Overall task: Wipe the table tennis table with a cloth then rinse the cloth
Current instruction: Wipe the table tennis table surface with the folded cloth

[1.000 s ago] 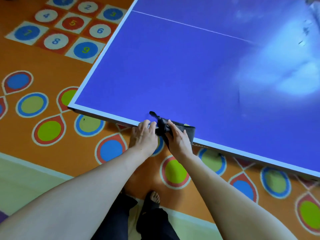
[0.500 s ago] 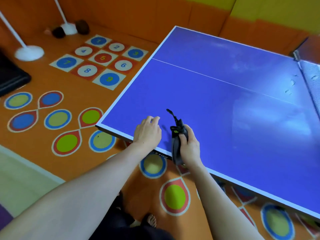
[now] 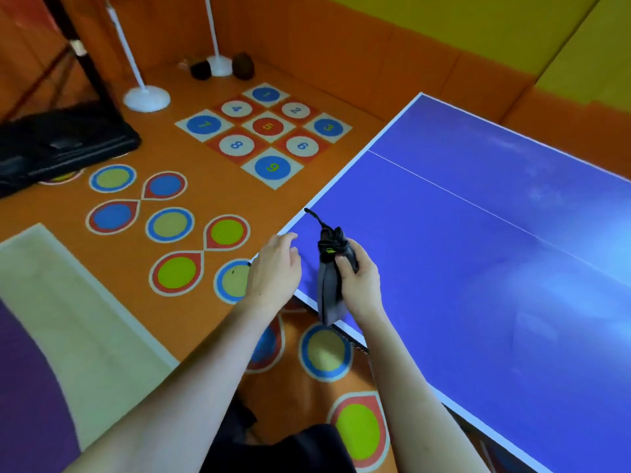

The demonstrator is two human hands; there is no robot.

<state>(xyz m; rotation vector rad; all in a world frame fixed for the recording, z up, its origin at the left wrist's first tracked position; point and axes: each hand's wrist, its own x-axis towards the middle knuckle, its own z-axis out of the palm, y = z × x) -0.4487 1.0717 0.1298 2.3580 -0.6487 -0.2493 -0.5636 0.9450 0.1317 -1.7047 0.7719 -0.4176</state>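
Right hand (image 3: pixel 358 278) grips bunched dark cloth (image 3: pixel 328 288) upright over near-left corner of bench (image 3: pixel 478 268); lower end hangs past white edge, thin tail sticks up. Left hand (image 3: pixel 275 268) loose-fingered, holding nothing, just beside cloth at corner.

Risk, as judged: cloth stays balled, so narrow contact, streaks, missed patches; dangling end may snag edge; loose pinch may drop it to floor.

Versus half a second back: view tilts up, far wall and white stands show; grip same, hands sit further left along edge.
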